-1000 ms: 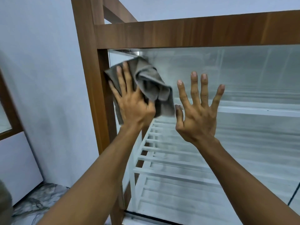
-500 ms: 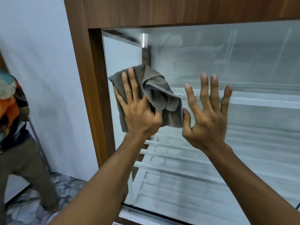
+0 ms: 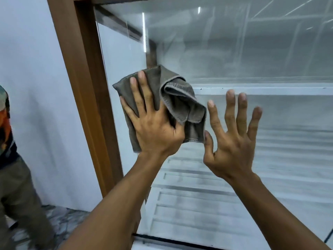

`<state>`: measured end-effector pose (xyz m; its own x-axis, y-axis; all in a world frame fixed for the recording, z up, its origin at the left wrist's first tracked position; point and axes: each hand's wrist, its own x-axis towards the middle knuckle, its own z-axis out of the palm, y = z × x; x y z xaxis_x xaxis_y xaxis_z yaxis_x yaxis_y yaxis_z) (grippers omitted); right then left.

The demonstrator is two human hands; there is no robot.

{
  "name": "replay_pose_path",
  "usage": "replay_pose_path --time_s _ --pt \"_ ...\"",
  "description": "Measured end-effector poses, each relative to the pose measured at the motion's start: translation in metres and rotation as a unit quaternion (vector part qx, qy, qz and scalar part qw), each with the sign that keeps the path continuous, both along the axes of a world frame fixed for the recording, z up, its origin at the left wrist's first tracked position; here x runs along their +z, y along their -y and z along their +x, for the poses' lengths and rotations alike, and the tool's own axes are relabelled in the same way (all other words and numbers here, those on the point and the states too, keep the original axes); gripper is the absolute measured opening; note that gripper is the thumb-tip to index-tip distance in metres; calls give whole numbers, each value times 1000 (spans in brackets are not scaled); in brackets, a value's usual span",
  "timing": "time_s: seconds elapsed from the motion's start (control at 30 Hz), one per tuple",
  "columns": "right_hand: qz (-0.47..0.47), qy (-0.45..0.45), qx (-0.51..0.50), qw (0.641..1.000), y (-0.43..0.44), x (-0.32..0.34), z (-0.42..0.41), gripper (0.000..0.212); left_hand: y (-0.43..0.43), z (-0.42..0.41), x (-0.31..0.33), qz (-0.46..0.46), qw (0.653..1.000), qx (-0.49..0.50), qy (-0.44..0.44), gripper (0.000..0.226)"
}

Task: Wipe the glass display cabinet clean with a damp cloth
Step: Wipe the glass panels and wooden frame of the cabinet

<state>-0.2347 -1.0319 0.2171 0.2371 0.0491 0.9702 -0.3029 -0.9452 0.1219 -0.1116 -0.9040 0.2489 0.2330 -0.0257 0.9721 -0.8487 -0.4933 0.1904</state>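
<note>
the left hand (image 3: 155, 127) lies flat on the grey cloth (image 3: 182, 103), palm and straight fingers pressing it against the glass pane (image 3: 234, 42); nothing is clenched. three fingers show on the cloth, pointing up and a little toward the wooden post (image 3: 81, 78). a bunched fold of the cloth laps over the forefinger side of the hand, and the thumb rests against that fold. the forearm rises from the bottom of the view, crossing in front of the foot of the post.

the right hand (image 3: 232, 147) is released, fingers spread and straight, palm toward the glass on the far side of the cloth from the post. its thumb tip sits just beside the cloth's lower corner. whether the palm touches the pane cannot be told.

the cloth's near edge stands just beside the post with a thin strip of bare glass between them. away from the post the pane runs wide and open past the right hand to the edge of the view. above the cloth there is more bare glass.

behind the pane, a white shelf (image 3: 270, 90) runs away from the post at fingertip level, and a slatted rack (image 3: 198, 204) lies below it.

on the other side of the post are a pale wall (image 3: 36, 60) and part of another person (image 3: 16, 177).
</note>
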Motion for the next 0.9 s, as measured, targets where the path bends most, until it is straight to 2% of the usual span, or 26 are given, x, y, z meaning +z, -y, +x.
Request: replay_pose_path --time_s 0.13,0.23,0.43,0.57,0.67,0.8,0.9 --pt "-11 13 -12 1000 3 -8 5 65 -4 6 -30 22 999 5 39 87" --pt "-4 20 -14 1000 1 -8 5 67 -3 0 -44 28 999 1 33 92" --pt "-8 8 -9 1000 0 -7 1 70 8 -10 -43 2 1000 -3 1 84" --pt "-21 1 7 1000 4 -8 -2 65 8 -17 -79 62 997 -6 34 83" --pt "-31 0 15 999 7 -9 -4 62 1 -3 -61 60 996 -1 65 81" --pt "-26 4 16 1000 7 -11 -2 60 3 -4 -57 8 1000 3 30 76" --pt "-27 1 6 1000 8 -11 -3 62 10 -18 -97 52 999 13 9 76"
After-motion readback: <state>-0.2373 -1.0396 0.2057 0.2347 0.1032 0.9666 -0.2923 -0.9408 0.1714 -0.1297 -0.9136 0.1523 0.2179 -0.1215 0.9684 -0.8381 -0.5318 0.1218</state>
